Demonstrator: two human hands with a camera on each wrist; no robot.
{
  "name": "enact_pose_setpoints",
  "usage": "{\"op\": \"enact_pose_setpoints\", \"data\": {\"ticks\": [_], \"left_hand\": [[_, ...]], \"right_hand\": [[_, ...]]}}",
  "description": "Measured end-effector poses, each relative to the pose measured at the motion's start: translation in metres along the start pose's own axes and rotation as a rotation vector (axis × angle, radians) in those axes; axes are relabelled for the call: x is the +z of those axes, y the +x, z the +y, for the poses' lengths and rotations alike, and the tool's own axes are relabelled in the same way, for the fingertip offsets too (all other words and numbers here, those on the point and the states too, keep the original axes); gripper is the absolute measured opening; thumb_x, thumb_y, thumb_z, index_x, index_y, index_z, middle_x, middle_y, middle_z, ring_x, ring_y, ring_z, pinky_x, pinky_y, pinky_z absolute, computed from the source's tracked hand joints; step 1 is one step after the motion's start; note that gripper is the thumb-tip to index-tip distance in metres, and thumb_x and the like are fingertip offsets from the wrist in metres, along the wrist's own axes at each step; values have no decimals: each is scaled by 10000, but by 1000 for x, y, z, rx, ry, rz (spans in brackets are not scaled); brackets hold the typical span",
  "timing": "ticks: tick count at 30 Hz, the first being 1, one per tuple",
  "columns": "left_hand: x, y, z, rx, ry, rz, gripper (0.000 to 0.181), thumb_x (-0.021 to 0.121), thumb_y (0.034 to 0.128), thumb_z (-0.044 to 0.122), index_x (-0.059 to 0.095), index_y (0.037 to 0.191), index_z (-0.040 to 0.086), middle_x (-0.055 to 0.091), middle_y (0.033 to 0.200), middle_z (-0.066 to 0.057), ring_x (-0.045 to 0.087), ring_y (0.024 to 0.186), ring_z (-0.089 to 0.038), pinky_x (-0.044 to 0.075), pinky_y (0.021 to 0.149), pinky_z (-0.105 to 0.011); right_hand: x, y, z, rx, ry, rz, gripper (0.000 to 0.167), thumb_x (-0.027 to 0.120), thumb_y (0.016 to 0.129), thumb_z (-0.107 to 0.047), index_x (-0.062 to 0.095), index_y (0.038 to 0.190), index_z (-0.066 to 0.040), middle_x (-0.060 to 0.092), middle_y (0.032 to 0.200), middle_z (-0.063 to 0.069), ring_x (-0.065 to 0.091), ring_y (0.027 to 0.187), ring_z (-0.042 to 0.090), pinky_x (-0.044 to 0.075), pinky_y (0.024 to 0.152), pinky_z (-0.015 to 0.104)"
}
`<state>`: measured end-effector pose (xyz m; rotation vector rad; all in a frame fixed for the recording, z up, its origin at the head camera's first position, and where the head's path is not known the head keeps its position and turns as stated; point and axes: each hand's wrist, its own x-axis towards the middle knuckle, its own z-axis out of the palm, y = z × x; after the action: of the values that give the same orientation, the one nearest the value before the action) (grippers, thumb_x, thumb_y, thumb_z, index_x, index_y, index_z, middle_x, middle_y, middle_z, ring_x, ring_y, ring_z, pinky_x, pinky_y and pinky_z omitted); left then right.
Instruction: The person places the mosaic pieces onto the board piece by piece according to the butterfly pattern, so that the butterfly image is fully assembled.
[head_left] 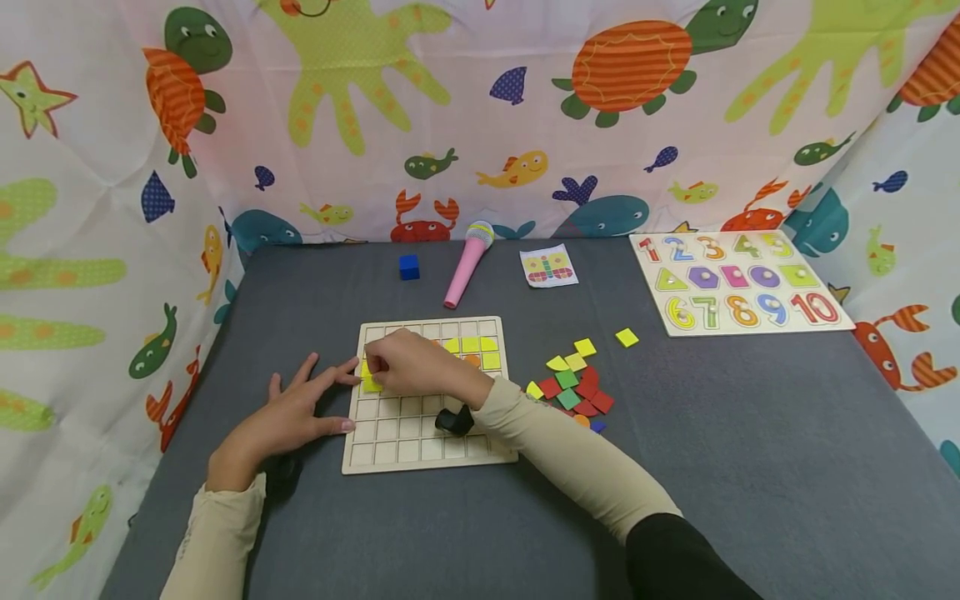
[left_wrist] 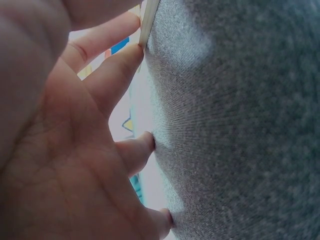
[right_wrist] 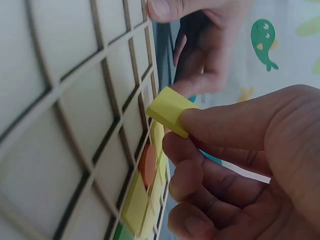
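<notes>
A wooden grid board [head_left: 408, 454] lies on the grey table, with yellow tiles [head_left: 469, 344] and an orange one [head_left: 472, 360] set in its upper rows. Over the board's left side, my right hand [head_left: 412, 364] pinches a yellow tile [right_wrist: 169, 109] between thumb and fingers, tilted just off the grid in the right wrist view. My left hand [head_left: 294, 410] is spread at the board's left edge, thumb and some fingertips touching it. In the left wrist view, other fingertips [left_wrist: 146, 142] rest on the cloth. My right hand hides part of the upper rows.
Right of the board lies a loose pile of red, green and yellow tiles [head_left: 576, 387], with one yellow tile [head_left: 627, 337] apart. Behind are a blue cube [head_left: 408, 267], a pink toy microphone [head_left: 468, 265] and a pattern card [head_left: 549, 267]. A number puzzle board [head_left: 738, 283] lies back right.
</notes>
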<state>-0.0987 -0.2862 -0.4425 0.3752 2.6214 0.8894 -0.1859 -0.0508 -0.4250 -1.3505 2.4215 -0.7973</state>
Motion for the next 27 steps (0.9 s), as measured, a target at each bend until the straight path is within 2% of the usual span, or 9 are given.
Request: {"op": "enact_pose_setpoints", "data": {"ticks": [9, 18, 27], "left_hand": [[0, 0, 3, -24, 4, 0, 891, 866, 912, 378, 404, 1647, 176, 299, 1715, -231, -68, 1579, -572, -203, 1067, -842], [1, 2, 2, -45, 8, -6, 844, 869, 909, 381, 452, 1612, 171, 275, 1721, -243, -72, 1581, -566, -203, 1076, -834], [2, 2, 1, -28, 4, 4, 870, 870, 909, 375, 429, 1628, 165, 287, 1712, -256, -57, 1579, -574, -184, 1077, -844]], "right_hand": [[-14, -14, 7, 44, -1, -9, 93, 679, 1032, -42, 703, 951, -82, 630, 823, 0, 570, 773, 154, 445, 731, 255], [-25, -29, 23, 73, 2, -31, 89, 701, 1026, -52, 693, 943, -81, 624, 821, 5, 566, 783, 159, 446, 731, 265], [-25, -35, 22, 59, 46, -52, 80, 707, 1018, -33, 705, 940, -52, 608, 803, 3, 554, 770, 157, 434, 730, 269]]}}
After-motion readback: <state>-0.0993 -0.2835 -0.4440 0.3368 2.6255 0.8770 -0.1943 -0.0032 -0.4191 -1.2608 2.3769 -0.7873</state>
